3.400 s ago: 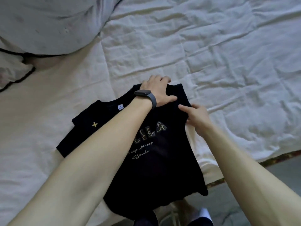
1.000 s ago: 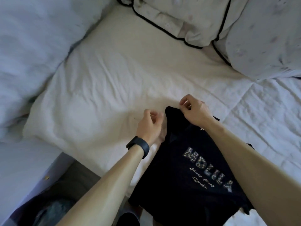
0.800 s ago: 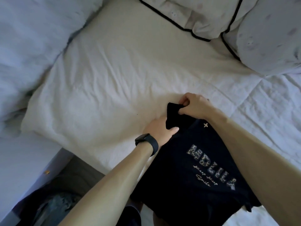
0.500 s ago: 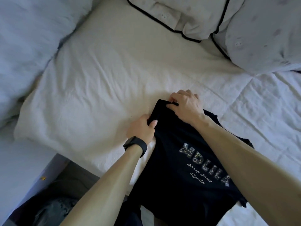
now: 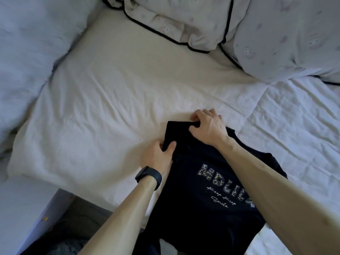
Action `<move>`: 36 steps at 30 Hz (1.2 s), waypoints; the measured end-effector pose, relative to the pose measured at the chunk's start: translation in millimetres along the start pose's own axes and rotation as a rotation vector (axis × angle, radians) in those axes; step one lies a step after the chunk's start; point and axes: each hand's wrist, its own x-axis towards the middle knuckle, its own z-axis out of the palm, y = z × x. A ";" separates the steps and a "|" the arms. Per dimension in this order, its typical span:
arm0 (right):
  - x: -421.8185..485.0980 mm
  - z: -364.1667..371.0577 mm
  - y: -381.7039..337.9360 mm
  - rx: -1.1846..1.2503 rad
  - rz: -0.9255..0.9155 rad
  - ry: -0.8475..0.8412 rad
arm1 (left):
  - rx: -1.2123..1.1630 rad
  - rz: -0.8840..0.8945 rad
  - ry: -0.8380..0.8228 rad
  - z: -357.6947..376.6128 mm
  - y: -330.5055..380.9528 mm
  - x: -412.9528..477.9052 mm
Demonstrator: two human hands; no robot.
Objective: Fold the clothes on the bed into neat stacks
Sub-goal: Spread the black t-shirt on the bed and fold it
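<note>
black shirt (image 5: 193,214) at near edge of bed (image 5: 119,107), long way toward pillows (image 5: 184,24) | left hand (image 5: 158,157) pinches its top fold | right hand (image 5: 208,127) grips it too | right arm (image 5: 276,190) hides some letters (image 5: 217,179)

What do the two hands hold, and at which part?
Both grip the black T-shirt at its far corner, seemingly a sleeve: left hand on its near edge, right hand on its far edge.

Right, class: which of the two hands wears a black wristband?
The left hand: a black wristband circles its wrist; the right hand, also gripping the black T-shirt, has none.
</note>
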 end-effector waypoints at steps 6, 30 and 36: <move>16.6 -11.8 -25.4 -0.069 -0.174 -0.194 | 0.097 0.075 0.023 3.9 6.7 -10.2; -51.1 0.3 55.9 0.644 0.398 0.012 | 0.440 0.283 -0.087 57.1 -0.5 -54.9; -44.2 3.0 42.8 0.848 0.385 -0.037 | 0.554 0.263 -0.103 40.9 2.3 -42.3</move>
